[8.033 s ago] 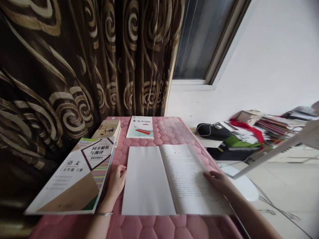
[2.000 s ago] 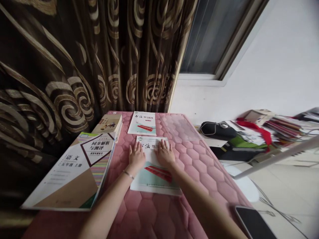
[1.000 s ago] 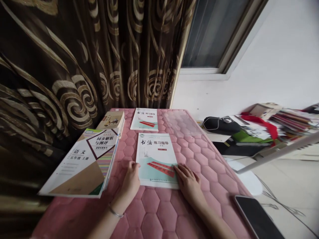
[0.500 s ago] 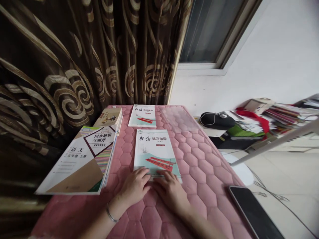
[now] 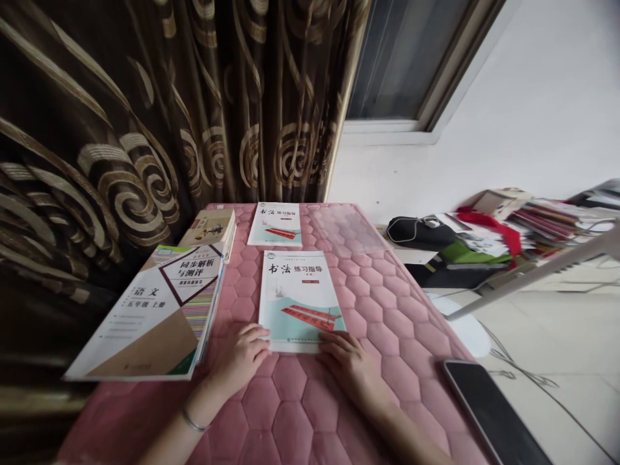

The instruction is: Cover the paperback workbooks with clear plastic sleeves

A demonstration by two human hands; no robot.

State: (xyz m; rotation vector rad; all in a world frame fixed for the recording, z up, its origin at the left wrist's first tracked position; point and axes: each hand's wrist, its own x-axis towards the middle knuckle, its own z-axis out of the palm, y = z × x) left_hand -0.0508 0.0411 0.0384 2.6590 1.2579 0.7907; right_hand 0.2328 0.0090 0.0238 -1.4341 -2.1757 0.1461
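Note:
A thin white-and-teal calligraphy workbook (image 5: 301, 300) with red strips on its cover lies closed and face up in front of me. My left hand (image 5: 242, 355), a silver bangle on its wrist, has its fingertips at the book's lower left corner. At the lower right corner, the fingers of my right hand (image 5: 349, 363) rest stretched out over the cover's edge. Both hands lie open and low, with nothing gripped in them. Behind this book is a second, similar calligraphy workbook (image 5: 274, 224), also flat and apart from it.
On the left stands a stack of workbooks (image 5: 140, 329), with a tan book pile (image 5: 208, 226) behind it. A pink quilted cover (image 5: 310, 413) spans the table. A dark phone (image 5: 494, 413) lies at the right edge. Beyond are a lamp arm (image 5: 527, 274), cables and a cluttered low shelf.
My hands have moved apart, from the middle of the book's lower edge out to its two lower corners. The book itself has stayed nearly in place.

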